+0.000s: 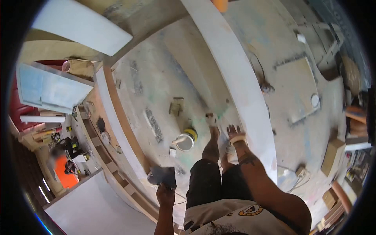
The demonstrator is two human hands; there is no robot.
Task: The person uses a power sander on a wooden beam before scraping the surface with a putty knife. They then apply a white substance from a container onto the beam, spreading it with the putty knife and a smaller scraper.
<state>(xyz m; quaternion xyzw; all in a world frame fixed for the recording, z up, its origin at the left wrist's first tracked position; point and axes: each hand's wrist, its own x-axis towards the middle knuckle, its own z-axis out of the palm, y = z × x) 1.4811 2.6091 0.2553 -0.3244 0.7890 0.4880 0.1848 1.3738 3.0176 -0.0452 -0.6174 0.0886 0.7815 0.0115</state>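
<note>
My left hand (166, 192) grips a dark grey sheet (164, 177) by its lower edge; it looks like sandpaper. My right hand (236, 135) is stretched out with its fingers spread, and there is nothing in its grasp. Its fingertips are right beside the edge of a long white board (229, 58), which curves across the view. On the floor between my two hands stands an open paint can (185, 142) with pale contents and a stick-like handle across its top.
Another long white board with a brown edge (121, 113) runs along the left. A person in an orange top (65, 172) is at the far left, near a white panel (102, 207). Cables (258, 64) and a pale sheet (297, 90) lie on the paint-stained floor (156, 78).
</note>
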